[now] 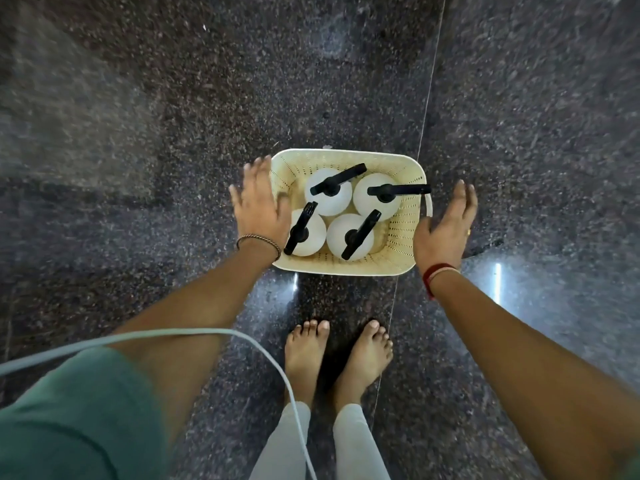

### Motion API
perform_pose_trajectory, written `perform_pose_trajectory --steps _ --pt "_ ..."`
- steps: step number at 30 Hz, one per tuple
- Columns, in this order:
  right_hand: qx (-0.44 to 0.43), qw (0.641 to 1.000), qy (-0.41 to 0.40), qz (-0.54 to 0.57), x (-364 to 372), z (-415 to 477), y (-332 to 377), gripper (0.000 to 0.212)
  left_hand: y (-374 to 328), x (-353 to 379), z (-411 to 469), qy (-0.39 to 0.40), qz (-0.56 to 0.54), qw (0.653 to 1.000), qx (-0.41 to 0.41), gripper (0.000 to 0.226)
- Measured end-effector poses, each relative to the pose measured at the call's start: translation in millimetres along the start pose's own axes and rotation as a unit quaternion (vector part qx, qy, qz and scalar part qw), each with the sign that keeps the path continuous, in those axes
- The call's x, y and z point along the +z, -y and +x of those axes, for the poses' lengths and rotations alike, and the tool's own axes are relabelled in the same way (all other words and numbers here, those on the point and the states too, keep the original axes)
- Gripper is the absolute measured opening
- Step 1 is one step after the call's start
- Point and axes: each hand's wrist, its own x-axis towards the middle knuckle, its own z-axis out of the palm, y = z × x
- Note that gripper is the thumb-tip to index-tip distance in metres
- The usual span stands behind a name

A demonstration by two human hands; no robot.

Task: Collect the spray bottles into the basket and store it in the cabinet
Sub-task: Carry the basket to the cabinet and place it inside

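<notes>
A cream perforated plastic basket (398, 233) stands on the dark granite floor just ahead of my feet. Inside it stand several white spray bottles (327, 192) with black trigger heads, seen from above. My left hand (259, 202) hovers over the basket's left rim, fingers spread, holding nothing. My right hand (445, 226) is just beside the right rim, palm turned inward, fingers apart and empty. Whether either hand touches the basket is unclear.
Polished speckled granite floor (173, 133) lies all around, with a thin joint line (427, 98) running past the basket's right side. My bare feet (337, 355) stand close behind the basket. A pale cable (242, 336) loops across my left arm.
</notes>
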Motion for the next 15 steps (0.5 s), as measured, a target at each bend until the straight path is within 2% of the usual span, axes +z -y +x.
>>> perform_pose_trajectory --steps 2,3,5,7,8,11,15 --pt "-0.022 0.998 -0.025 0.048 1 -8 16 0.059 -18 -2 10 0.070 0.044 0.989 0.124 0.062" --pt "-0.008 0.996 -0.039 0.074 3 -11 24 0.055 -28 0 15 0.119 0.061 0.978 0.160 0.067" --pt "0.091 0.983 -0.037 0.154 10 -8 42 0.064 -49 7 23 0.196 0.111 0.958 0.179 0.071" --pt "0.230 0.944 0.029 0.234 20 1 55 0.073 -65 17 29 0.222 0.187 0.941 0.176 0.064" --pt "0.263 0.930 0.055 0.251 25 5 58 0.067 -71 20 32 0.221 0.224 0.932 0.178 0.056" --pt "0.224 0.942 0.058 0.244 33 23 62 0.035 -77 24 40 0.199 0.275 0.921 0.188 0.031" --pt "0.133 0.959 0.143 0.203 32 41 54 0.026 -73 24 36 0.197 0.262 0.927 0.184 0.022"
